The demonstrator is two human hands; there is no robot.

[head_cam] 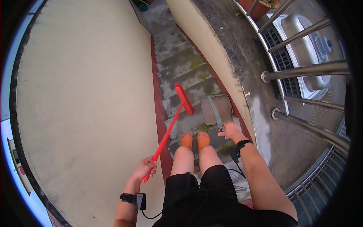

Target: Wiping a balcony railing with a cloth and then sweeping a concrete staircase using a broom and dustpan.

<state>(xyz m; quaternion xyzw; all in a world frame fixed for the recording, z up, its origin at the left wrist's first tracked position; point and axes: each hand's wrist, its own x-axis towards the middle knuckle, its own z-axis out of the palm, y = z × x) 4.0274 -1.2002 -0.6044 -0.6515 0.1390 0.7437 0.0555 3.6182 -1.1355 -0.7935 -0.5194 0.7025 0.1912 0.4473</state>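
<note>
My left hand (147, 168) is closed round the lower end of a red broom's handle (167, 134). The red broom head (184, 99) points away from me over the steps; its bristles cannot be made out. On the right, my right hand (232, 131) grips the end of a pale green handle (216, 112) on a dustpan. The brownish, squarish pan (205, 112) lies over a step beside the right-hand wall, just beyond my feet. Whether the pan touches the step is hard to tell.
Mossy concrete stairs (181, 63) descend ahead between a tall cream wall (93, 99) and a low curved wall (215, 42). My orange slippers (203, 139) stand on a step. Metal railings (306, 71), a steel tank (300, 51) and a plant pot (256, 10) are to the right.
</note>
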